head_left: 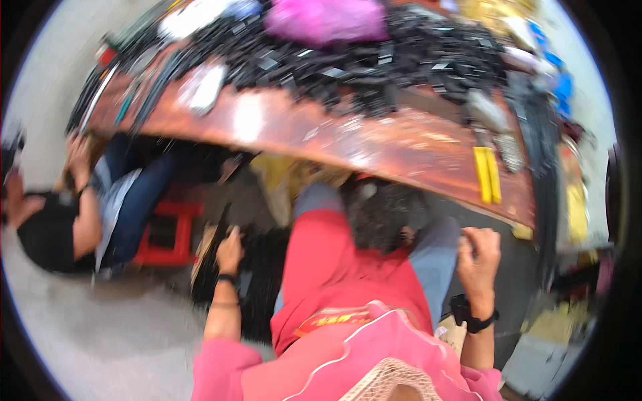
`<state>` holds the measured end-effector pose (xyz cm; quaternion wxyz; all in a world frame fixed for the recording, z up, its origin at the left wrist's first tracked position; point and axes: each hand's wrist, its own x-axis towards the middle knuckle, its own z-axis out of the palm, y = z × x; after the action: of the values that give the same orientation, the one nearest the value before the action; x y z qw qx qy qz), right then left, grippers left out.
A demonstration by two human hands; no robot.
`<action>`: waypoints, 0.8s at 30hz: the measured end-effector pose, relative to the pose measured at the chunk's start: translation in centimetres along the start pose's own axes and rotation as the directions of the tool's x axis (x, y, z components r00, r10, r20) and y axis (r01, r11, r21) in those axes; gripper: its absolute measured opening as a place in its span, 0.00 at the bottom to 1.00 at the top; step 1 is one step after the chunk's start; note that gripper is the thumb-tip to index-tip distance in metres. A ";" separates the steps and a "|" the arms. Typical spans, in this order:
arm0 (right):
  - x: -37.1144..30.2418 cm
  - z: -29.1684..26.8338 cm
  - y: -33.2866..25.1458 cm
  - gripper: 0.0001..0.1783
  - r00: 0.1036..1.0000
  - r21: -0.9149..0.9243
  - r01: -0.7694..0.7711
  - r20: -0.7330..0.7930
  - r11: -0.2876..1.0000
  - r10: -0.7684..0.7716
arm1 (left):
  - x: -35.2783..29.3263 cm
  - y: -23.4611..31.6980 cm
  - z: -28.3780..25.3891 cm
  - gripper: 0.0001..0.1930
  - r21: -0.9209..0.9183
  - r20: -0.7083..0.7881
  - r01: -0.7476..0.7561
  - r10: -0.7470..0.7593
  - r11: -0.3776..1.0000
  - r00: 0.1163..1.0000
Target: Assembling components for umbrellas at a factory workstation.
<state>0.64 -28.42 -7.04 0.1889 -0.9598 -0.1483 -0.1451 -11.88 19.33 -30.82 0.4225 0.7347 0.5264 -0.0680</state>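
Low on the left, my left hand (229, 254) is closed around black strips (221, 224), at the edge of a dark bundle of long black strips (262, 284) beside my leg. Motion blur hides how many strips are in the fingers. My right hand (479, 257) hovers by my right knee, its fingers curled in, and nothing shows in it. In front of me, a large heap of small black parts (361, 77) covers the far part of the wooden table (294, 130). A yellow-handled tool (487, 175) lies near the table's right end, closer to the right hand.
Another person (60, 227) sits at the left near a red stool (167, 234). A pink plastic bag (324, 20) rests on the heap. Long black strips (545, 167) hang over the table's right end. A yellow bag (274, 184) is under the table.
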 end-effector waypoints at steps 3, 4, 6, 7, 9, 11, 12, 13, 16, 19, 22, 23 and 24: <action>-0.4 0.5 1.3 0.12 1.000 0.008 0.023 0.019 1.000 -0.023 | 2.1 -5.6 -0.4 0.19 0.241 -0.157 -0.428 0.470 0.871 0.869; -0.5 0.6 1.3 0.12 1.000 0.052 -0.019 0.005 0.998 0.019 | 3.4 -6.9 -1.5 0.20 0.190 -0.143 -0.387 0.415 0.902 0.898; -0.6 -0.5 2.8 0.10 0.992 0.058 -0.113 -0.045 0.992 0.116 | 4.1 -5.2 -2.2 0.19 -0.006 -0.153 -0.264 0.260 0.964 0.953; -0.1 -1.3 3.8 0.10 0.985 0.044 -0.139 -0.094 0.989 0.143 | 6.5 -7.2 -2.6 0.17 -0.168 -0.314 -0.314 0.251 0.934 0.916; 0.8 -3.1 6.9 0.07 0.966 -0.042 -0.239 -0.113 0.970 0.233 | 9.4 -7.0 -2.9 0.24 -0.199 -0.313 -0.395 0.323 0.897 0.893; 2.2 -5.8 10.4 0.04 0.907 -0.070 -0.412 -0.129 0.908 0.401 | 7.9 -0.2 -2.3 0.23 -0.246 -0.192 -0.315 0.272 0.917 0.943; 2.8 -6.2 12.2 0.04 0.901 -0.112 -0.416 -0.188 0.902 0.392 | 6.1 3.3 -2.2 0.22 -0.278 -0.105 -0.199 0.176 0.940 0.979; 3.5 -7.1 13.8 0.05 0.895 -0.160 -0.418 -0.241 0.894 0.376 | 4.0 6.4 -1.6 0.22 -0.278 -0.097 -0.217 0.197 0.936 0.976; 5.6 -8.0 16.8 0.14 0.865 -0.468 -0.438 0.012 0.768 0.501 | -0.8 12.1 -0.5 0.20 -0.356 -0.085 -0.280 0.268 0.891 0.960; 6.1 -5.4 19.2 0.20 0.876 -0.581 -0.431 -0.085 0.691 0.475 | -4.4 14.7 1.3 0.18 -0.430 0.106 -0.402 0.487 0.808 0.867; 6.8 -4.9 19.9 0.24 0.869 -0.551 -0.430 -0.039 0.715 0.493 | -10.2 16.5 2.9 0.15 -0.452 0.174 -0.436 0.557 0.778 0.812; 7.2 -4.5 20.1 0.24 0.857 -0.516 -0.454 -0.030 0.726 0.514 | -12.4 17.2 2.4 0.16 -0.464 0.227 -0.438 0.582 0.770 0.781; 7.7 -4.9 19.5 0.16 0.854 -0.457 -0.467 -0.009 0.757 0.521 | -11.1 15.9 2.4 0.20 -0.475 0.271 -0.401 0.563 0.783 0.781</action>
<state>13.25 -45.89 -6.35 -0.0124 -0.9886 0.1364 -0.0628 -2.68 8.31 -17.60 0.6615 0.7167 0.2211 0.0036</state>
